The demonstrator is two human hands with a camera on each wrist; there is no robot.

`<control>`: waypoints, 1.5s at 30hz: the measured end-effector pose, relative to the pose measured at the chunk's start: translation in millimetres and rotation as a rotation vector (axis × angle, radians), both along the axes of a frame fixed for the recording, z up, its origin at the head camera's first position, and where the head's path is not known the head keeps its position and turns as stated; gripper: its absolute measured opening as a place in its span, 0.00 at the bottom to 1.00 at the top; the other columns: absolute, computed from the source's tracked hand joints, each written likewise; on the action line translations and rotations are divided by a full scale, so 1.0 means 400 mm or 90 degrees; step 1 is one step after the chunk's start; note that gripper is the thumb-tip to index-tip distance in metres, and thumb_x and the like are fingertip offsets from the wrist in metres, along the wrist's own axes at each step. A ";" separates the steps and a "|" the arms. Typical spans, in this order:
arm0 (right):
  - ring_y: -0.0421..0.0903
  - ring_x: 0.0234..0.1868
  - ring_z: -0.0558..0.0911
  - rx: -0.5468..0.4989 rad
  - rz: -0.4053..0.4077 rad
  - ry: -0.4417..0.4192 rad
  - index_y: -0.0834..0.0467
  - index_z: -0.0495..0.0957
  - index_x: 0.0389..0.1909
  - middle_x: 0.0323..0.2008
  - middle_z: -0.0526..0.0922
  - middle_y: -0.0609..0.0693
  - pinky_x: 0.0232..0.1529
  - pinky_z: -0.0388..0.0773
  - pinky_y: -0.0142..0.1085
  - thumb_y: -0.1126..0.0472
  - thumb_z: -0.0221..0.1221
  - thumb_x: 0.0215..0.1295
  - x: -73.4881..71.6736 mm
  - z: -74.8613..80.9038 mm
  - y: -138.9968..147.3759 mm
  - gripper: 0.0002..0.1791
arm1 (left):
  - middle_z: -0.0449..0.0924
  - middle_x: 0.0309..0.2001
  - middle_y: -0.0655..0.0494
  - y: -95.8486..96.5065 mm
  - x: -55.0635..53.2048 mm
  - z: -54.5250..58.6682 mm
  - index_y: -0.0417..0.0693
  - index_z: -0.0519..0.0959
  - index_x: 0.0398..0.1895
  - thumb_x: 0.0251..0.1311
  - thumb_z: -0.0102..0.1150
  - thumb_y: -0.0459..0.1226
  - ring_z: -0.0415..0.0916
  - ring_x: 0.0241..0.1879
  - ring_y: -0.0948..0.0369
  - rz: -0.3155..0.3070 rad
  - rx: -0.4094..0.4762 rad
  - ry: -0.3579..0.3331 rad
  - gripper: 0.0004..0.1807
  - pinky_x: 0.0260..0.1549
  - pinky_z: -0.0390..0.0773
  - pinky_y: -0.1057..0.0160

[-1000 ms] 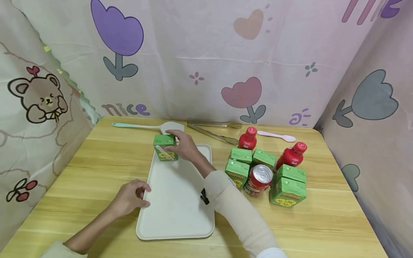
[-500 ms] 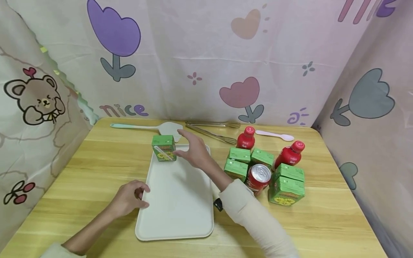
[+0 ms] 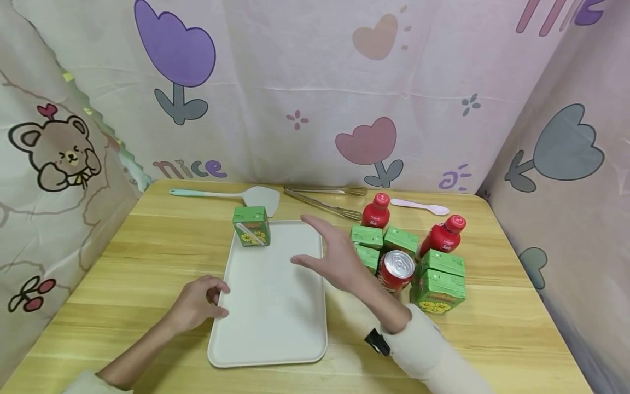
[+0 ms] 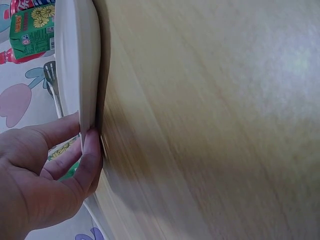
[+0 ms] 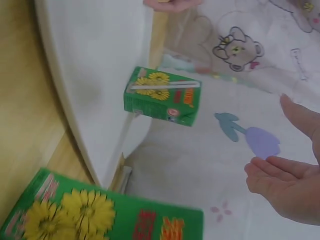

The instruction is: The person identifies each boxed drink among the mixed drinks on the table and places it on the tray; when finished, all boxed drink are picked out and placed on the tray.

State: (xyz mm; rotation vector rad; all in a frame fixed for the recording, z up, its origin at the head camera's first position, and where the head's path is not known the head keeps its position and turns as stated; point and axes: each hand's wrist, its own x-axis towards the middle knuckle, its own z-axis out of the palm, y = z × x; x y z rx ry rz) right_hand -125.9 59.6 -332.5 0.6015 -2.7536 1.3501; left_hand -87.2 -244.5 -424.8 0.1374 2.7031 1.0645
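Observation:
A white rectangular tray (image 3: 270, 306) lies on the wooden table. At its far left corner a green drink carton (image 3: 252, 226) with yellow flowers and a straw on its front stands upright. My left hand (image 3: 198, 302) pinches the tray's left rim between thumb and fingers, as the left wrist view also shows. Over the tray's right edge hovers my right hand (image 3: 334, 254), thumb and fingers spread apart and nothing between them. In the right wrist view that hand (image 5: 287, 175) is apart from the carton (image 5: 162, 95) on the tray.
Right of the tray stand several more green cartons (image 3: 438, 290), a red can (image 3: 396, 271) and two red bottles (image 3: 376, 210). Along the back lie a white spatula (image 3: 261, 198), metal tongs (image 3: 325, 205) and a pink spoon (image 3: 420, 206). A printed cloth (image 3: 275, 71) hangs behind.
My right hand has let go of the carton at the tray's far left corner and moved right and nearer. The carton stays put. My left hand keeps its grip on the rim.

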 end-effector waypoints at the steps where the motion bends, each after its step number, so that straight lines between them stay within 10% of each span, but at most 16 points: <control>1: 0.46 0.68 0.67 -0.003 -0.002 0.005 0.51 0.66 0.66 0.66 0.70 0.47 0.67 0.64 0.46 0.52 0.70 0.50 0.011 0.001 0.014 0.41 | 0.71 0.30 0.52 0.000 0.000 -0.001 0.39 0.78 0.38 0.38 0.72 0.27 0.67 0.29 0.62 0.001 -0.001 -0.001 0.20 0.23 0.70 0.71; 13: 0.48 0.64 0.72 0.027 -0.053 0.094 0.46 0.68 0.64 0.62 0.74 0.46 0.61 0.71 0.47 0.50 0.74 0.43 0.119 -0.010 0.203 0.43 | 0.71 0.30 0.53 0.009 0.008 -0.017 0.40 0.78 0.38 0.38 0.72 0.27 0.67 0.29 0.63 0.004 0.011 -0.016 0.20 0.23 0.70 0.71; 25: 0.46 0.62 0.74 0.028 -0.129 0.025 0.46 0.70 0.63 0.62 0.74 0.46 0.56 0.71 0.38 0.51 0.74 0.43 0.162 -0.015 0.328 0.42 | 0.71 0.30 0.52 0.001 0.002 -0.007 0.39 0.78 0.39 0.38 0.71 0.27 0.67 0.29 0.63 0.012 0.003 -0.017 0.20 0.23 0.70 0.71; 34: 0.46 0.55 0.76 0.124 -0.165 0.055 0.44 0.74 0.58 0.54 0.80 0.48 0.51 0.77 0.51 0.49 0.74 0.42 0.176 -0.042 0.421 0.37 | 0.72 0.31 0.52 0.003 -0.004 -0.006 0.40 0.78 0.38 0.39 0.71 0.27 0.67 0.30 0.62 0.007 0.008 -0.013 0.19 0.23 0.70 0.70; 41: 0.19 0.46 0.72 0.128 -0.210 0.105 0.43 0.79 0.51 0.44 0.85 0.49 0.45 0.65 0.12 0.53 0.76 0.39 0.185 -0.071 0.481 0.32 | 0.72 0.30 0.52 0.002 -0.006 -0.002 0.40 0.78 0.37 0.38 0.72 0.27 0.68 0.29 0.63 0.004 0.003 -0.009 0.19 0.23 0.70 0.70; 45: 0.12 0.47 0.68 0.111 -0.241 0.121 0.43 0.81 0.47 0.43 0.86 0.44 0.46 0.61 0.09 0.55 0.76 0.39 0.192 -0.083 0.511 0.28 | 0.72 0.30 0.52 0.001 -0.005 -0.001 0.41 0.78 0.36 0.38 0.72 0.27 0.68 0.29 0.62 0.003 -0.002 -0.007 0.18 0.24 0.70 0.71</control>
